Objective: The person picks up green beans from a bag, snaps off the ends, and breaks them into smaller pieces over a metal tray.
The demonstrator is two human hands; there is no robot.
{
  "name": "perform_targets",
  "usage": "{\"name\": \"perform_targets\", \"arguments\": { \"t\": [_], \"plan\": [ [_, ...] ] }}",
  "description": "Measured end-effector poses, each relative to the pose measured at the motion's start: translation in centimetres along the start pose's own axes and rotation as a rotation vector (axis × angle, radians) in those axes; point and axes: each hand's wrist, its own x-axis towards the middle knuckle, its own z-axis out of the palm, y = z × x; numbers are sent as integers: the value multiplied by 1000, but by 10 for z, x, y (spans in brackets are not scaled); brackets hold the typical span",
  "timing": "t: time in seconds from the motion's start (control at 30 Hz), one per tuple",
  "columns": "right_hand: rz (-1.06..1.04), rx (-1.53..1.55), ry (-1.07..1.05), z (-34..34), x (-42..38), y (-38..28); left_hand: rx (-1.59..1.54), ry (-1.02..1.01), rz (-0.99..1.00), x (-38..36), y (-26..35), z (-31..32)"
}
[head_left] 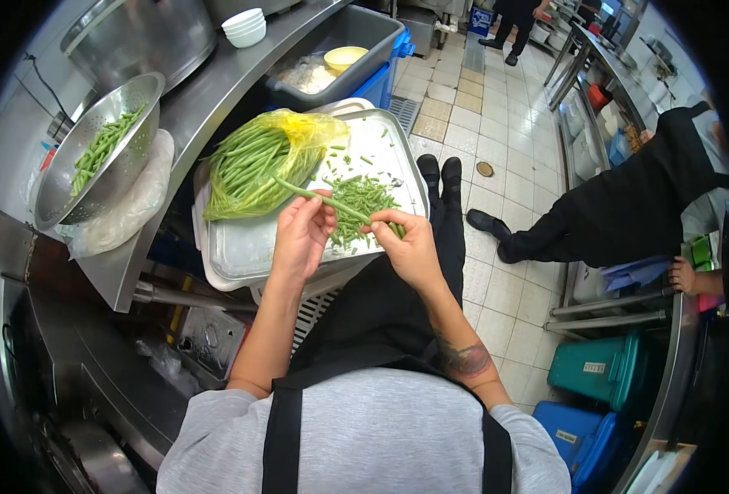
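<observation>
A long green bean (338, 206) is held over the tray (237, 247), pinched at one end by the fingertips of the left hand (303, 229) and at the other by those of the right hand (414, 251). Both grips are narrow; the right end is partly covered by fingers, and whether a second bean is held there cannot be told. Beneath, cut pieces (350, 230) are heaped, partly hidden by the hands. Beside them a yellow bag (319, 132) is filled with whole beans, its far side out of sight. More beans are held in a colander (140, 92) on the counter (190, 111). To the right, a pale label is borne by the teal bin (574, 356) and another by the blue bin (545, 418); the lettering on both is too small to be read. A co-worker (603, 189) is cut off by the dark edge of the view. Beyond the tray, a yellow bowl (346, 58) is set in a grey tub (373, 58). Farther off, white marks are shown on a blue crate (480, 20), but no word can be made out.
</observation>
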Motion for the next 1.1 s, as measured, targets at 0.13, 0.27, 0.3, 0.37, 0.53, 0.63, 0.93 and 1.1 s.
{"name": "perform_targets", "arguments": {
  "t": [0.13, 0.27, 0.3, 0.37, 0.53, 0.63, 0.93, 1.1],
  "plan": [
    [-213, -142, 113, 3, -1, 0, -122, -22, -169, 1, 2, -7],
    [-322, -166, 44, 4, -7, -10, -274, -115, -353, 5, 2, -13],
    [-321, -166, 43, 4, -7, -13, -273, -104, -408, 3, 5, -8],
    [-325, -176, -103, 3, -8, -15, -272, -92, -465, 1, 5, -6],
    [-115, -162, 225, -6, 14, 9, -111, -469, -405, -7, 11, -3],
    [-64, -134, 350, -16, 28, 27, 9, -478, -361, -11, 16, 5],
    [403, 630, -300, 9, 0, 40, 151, -376, -253, -2, 6, -6],
    [439, 728, -390, 16, -11, 35, 223, -333, -262, 1, 2, -11]
  ]
}}
